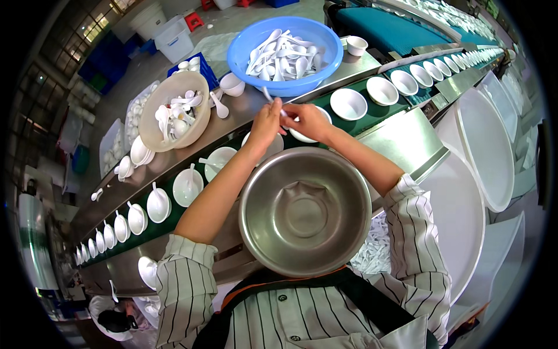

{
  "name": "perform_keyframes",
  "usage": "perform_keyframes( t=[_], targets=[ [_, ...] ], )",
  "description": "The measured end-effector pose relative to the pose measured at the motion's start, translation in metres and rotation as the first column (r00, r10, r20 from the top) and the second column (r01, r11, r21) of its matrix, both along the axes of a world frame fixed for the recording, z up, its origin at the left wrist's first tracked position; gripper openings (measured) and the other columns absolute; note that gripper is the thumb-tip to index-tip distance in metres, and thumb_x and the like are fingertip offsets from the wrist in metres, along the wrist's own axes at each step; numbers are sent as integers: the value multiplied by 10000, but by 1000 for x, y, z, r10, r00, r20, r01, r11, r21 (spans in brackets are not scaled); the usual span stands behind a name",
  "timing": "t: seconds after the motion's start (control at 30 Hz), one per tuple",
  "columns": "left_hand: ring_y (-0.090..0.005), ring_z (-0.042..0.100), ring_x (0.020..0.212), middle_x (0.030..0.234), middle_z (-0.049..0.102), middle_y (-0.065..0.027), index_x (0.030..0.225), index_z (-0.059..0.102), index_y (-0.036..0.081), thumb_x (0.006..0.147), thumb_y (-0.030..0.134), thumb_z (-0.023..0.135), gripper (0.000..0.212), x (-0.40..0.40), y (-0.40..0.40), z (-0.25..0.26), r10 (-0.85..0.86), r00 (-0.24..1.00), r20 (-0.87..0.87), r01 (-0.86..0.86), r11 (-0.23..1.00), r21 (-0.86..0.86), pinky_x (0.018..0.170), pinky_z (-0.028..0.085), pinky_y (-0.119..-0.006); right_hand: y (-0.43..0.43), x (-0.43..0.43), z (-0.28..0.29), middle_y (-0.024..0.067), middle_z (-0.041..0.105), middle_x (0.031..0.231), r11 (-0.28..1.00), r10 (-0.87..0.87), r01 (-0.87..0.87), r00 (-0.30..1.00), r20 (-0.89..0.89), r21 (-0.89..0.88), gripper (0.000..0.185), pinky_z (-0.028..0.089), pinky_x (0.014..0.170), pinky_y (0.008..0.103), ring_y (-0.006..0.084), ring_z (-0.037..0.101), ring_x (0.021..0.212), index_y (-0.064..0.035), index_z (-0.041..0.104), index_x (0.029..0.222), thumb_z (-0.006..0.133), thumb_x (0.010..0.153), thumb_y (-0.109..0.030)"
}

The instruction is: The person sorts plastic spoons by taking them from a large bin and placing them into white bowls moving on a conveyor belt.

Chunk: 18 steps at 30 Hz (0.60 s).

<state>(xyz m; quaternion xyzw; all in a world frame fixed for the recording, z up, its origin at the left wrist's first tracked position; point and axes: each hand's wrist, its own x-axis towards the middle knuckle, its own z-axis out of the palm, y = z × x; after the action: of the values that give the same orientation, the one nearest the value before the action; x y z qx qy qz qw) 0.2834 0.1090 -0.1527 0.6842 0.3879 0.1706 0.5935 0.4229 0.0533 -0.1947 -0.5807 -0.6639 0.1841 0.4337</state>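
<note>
Above the green conveyor belt, my left hand (267, 122) and my right hand (310, 122) meet. A white spoon (267, 93) sticks up from my left hand's fingers, and my right fingers touch its lower part. White bowls lie on the belt; one bowl (303, 134) is partly hidden under my right hand. Bowls to the left, such as this one (188, 187), hold spoons; a bowl to the right (348, 104) holds none. Beyond my hands stands a blue basin (235, 56) heaped with white spoons (285, 54). An empty steel basin (305, 213) is close to my body.
A cream tub (150, 126) of spoons, a small cup (232, 84) and stacked bowls (140, 152) stand on the metal ledge. At right are large white tubs (462, 218) and a teal conveyor (388, 28). Another person (111, 318) is at the lower left.
</note>
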Motion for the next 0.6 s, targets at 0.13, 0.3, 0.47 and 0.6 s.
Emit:
perform_keyframes(
  t=[0.13,0.3,0.47,0.6],
  targets=[
    [-204,574,861,958,594,-166,1007,589,-34,895,341,458,412,-31,2,-24,125,983,135,-162,934,319,656,476,-288,-11,22,8,138,589,618,948,-309,227,824,475,223,145,452,537,421,316,589,595,-79,571,877,522,798,-190],
    [-339,493,1024,1139,532,-152,1030,580,27,841,242,527,291,-86,28,-66,-113,978,-172,205,622,755,905,371,-376,-19,61,-24,128,616,692,903,-237,424,616,752,-63,257,472,549,426,306,601,628,-116,576,1021,507,813,-252],
    [-216,546,934,1059,564,-142,1138,500,-15,854,246,557,390,-127,-8,-26,-166,977,-135,206,899,385,763,439,-284,-107,48,20,182,602,994,912,-387,410,863,325,-2,466,474,777,366,302,593,898,-80,490,1191,612,791,-287],
    [-109,511,908,1064,542,-56,1215,428,7,862,314,557,485,-188,-60,-36,-461,886,-56,388,802,-454,750,421,-234,-216,2,41,192,528,1170,916,-331,178,843,-424,-360,709,444,846,344,266,530,1056,-87,350,1320,609,780,-466]
  ],
)
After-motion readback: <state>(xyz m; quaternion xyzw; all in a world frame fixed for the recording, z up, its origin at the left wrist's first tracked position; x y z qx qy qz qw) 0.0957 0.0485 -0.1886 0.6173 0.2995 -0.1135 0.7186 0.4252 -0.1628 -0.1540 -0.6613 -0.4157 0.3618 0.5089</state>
